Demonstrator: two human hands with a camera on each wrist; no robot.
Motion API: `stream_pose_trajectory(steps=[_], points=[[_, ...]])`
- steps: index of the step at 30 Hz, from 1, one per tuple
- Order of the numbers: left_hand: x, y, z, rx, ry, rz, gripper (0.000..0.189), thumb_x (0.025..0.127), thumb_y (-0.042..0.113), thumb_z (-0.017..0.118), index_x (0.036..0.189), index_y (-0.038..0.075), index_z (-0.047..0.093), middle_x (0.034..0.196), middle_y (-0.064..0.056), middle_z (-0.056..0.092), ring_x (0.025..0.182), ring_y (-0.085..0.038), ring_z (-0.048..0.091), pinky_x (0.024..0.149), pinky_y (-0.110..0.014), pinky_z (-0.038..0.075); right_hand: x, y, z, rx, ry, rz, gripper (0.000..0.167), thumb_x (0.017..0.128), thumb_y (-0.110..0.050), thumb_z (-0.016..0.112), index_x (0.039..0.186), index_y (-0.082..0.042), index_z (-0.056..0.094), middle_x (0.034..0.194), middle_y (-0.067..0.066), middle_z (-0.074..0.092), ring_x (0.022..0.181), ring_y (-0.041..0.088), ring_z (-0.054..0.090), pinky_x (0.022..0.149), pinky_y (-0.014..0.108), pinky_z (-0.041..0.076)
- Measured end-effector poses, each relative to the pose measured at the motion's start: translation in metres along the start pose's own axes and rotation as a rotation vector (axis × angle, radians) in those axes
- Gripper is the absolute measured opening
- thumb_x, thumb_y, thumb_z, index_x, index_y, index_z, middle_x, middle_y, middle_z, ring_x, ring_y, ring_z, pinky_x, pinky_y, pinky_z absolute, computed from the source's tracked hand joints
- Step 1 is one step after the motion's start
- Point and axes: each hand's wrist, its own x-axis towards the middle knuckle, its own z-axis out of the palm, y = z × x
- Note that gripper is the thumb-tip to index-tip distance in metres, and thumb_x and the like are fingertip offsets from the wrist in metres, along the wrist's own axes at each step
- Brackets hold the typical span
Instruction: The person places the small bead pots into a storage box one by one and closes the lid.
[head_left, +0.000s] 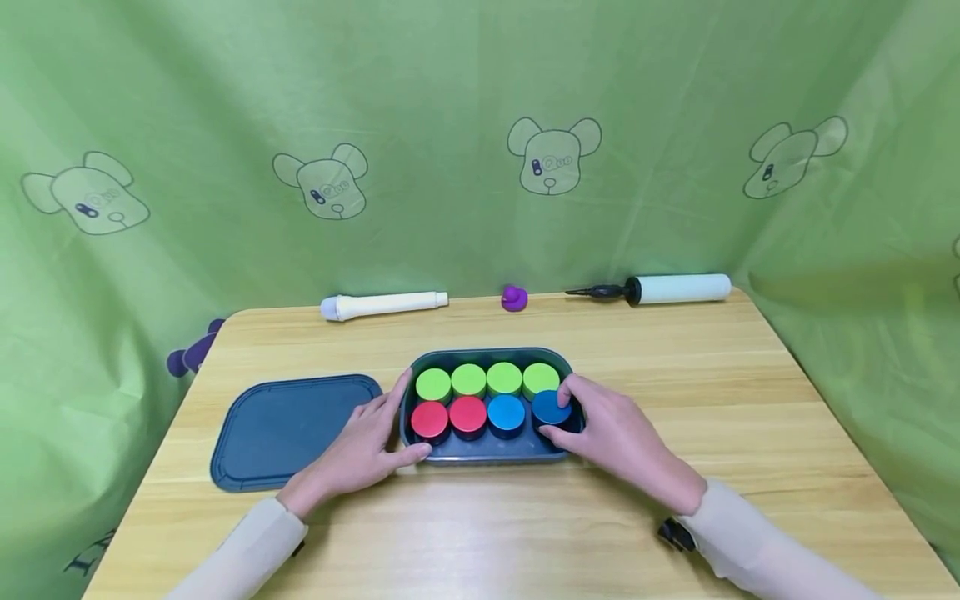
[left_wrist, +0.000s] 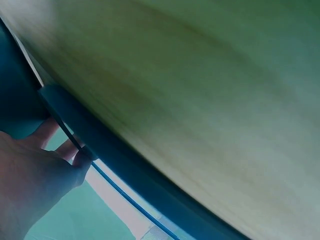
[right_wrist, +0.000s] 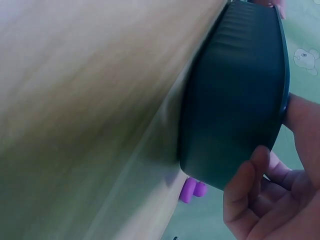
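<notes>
A dark blue oblong box (head_left: 487,458) stands in the middle of the table. Inside it are two rows of short round cylinders: several green-topped ones (head_left: 468,380) behind, red-topped ones (head_left: 430,419) and a blue-topped one (head_left: 506,412) in front. My right hand (head_left: 611,425) pinches the blue-topped cylinder (head_left: 550,406) at the front right between thumb and index finger. In the right wrist view the other fingers (right_wrist: 241,192) curl outside the box's end wall (right_wrist: 230,100). My left hand (head_left: 360,446) rests against the box's left end, fingers extended, thumb at the front corner.
A dark blue lid (head_left: 288,429) lies flat left of the box, partly under the left hand in the head view. Along the table's back edge lie a white wand-like tube (head_left: 390,303), a purple rubber duck (head_left: 514,298) and a hand pump (head_left: 678,288). A green curtain (head_left: 450,125) hangs behind.
</notes>
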Motion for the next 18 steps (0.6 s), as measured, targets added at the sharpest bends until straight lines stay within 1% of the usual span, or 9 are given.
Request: stream_pose_trajectory(steps=[5,9,15,18], points=[[0.000,-0.001,0.002,0.001,-0.003,0.002,0.112,0.098,0.072,0.067,0.178,0.031,0.000,0.171,-0.013,0.042,0.155,-0.048,0.036,0.125,-0.068,0.021,0.003,-0.001,0.002,-0.022,-0.039,0.021,0.046,0.083,-0.039,0.098,0.094,-0.019,0.058,0.075,-0.008,0.052,0.063,0.011,0.048,0.056,0.030,0.039],[0.000,-0.001,0.002,0.003,0.000,0.001,0.112,0.098,0.073,0.067,0.178,0.031,0.000,0.170,-0.013,0.042,0.155,-0.048,0.036,0.124,-0.069,0.021,0.007,-0.005,0.002,-0.042,-0.088,0.043,0.047,0.084,-0.039,0.097,0.089,-0.018,0.055,0.071,-0.007,0.046,0.061,0.012,0.046,0.054,0.030,0.035],[0.000,0.000,0.001,0.002,-0.002,-0.002,0.111,0.098,0.072,0.067,0.178,0.032,0.000,0.170,-0.014,0.042,0.155,-0.047,0.035,0.125,-0.069,0.020,0.012,-0.009,0.000,-0.079,-0.142,0.049,0.050,0.086,-0.038,0.096,0.076,-0.020,0.051,0.069,-0.005,0.045,0.062,0.013,0.045,0.055,0.030,0.033],[0.000,0.001,0.000,0.002,-0.006,-0.007,0.111,0.098,0.072,0.067,0.178,0.031,0.001,0.171,-0.014,0.042,0.155,-0.048,0.035,0.125,-0.069,0.020,0.013,-0.011,0.000,-0.076,-0.155,0.042,0.046,0.086,-0.037,0.096,0.076,-0.020,0.054,0.070,-0.006,0.047,0.063,0.012,0.046,0.055,0.030,0.035]])
